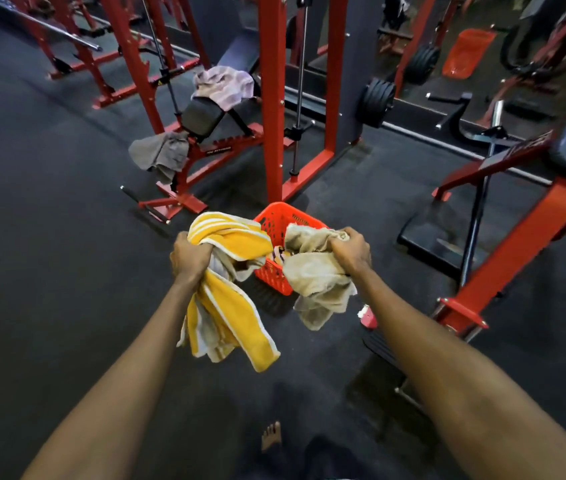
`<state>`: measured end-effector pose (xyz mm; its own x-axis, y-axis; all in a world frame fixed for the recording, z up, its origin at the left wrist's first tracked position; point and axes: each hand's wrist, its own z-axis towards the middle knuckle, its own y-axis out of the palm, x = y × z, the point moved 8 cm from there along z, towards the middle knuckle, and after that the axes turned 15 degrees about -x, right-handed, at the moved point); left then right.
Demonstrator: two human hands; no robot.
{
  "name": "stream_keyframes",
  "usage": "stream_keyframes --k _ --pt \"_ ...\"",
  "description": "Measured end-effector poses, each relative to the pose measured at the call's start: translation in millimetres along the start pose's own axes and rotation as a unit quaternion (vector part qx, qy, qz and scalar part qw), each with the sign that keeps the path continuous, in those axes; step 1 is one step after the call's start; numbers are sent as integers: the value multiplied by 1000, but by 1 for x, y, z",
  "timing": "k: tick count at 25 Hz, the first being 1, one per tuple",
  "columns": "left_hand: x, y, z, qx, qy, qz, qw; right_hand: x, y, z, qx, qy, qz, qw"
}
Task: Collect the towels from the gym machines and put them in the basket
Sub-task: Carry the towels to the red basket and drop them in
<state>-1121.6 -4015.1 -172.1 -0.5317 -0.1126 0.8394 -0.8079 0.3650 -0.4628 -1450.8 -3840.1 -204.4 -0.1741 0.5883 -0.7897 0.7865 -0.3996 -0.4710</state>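
Observation:
My left hand (189, 258) grips a yellow towel with white stripes (226, 306), which hangs down in front of the red plastic basket (276, 218). My right hand (350, 252) grips a beige towel (319, 289) at the basket's right side. The basket stands on the dark floor between my hands, with some cloth inside, partly hidden. A pale pink towel (224, 85) lies on the black bench pad of a red machine. A grey towel (162, 154) hangs on that machine's lower frame.
A red rack upright (272, 109) stands just behind the basket. A red bench frame (517, 244) with a dark pad is at the right. Black weight plates (376, 102) sit behind. My bare foot (271, 436) is on the rubber floor.

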Motion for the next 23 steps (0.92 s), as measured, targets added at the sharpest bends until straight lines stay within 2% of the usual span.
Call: stream_keyframes --k 8,13,18,23 --pt "49 33 199 6 -20 26 999 -71 32 222 -1 -4 27 1000" --pt "55 58 299 5 -81 34 996 -85 55 352 -27 17 26 999" --pt "57 89 378 3 -108 44 993 -54 88 457 -55 71 18 996" --pt "44 147 454 -17 -90 78 993 25 155 545 -185 138 -36 972"
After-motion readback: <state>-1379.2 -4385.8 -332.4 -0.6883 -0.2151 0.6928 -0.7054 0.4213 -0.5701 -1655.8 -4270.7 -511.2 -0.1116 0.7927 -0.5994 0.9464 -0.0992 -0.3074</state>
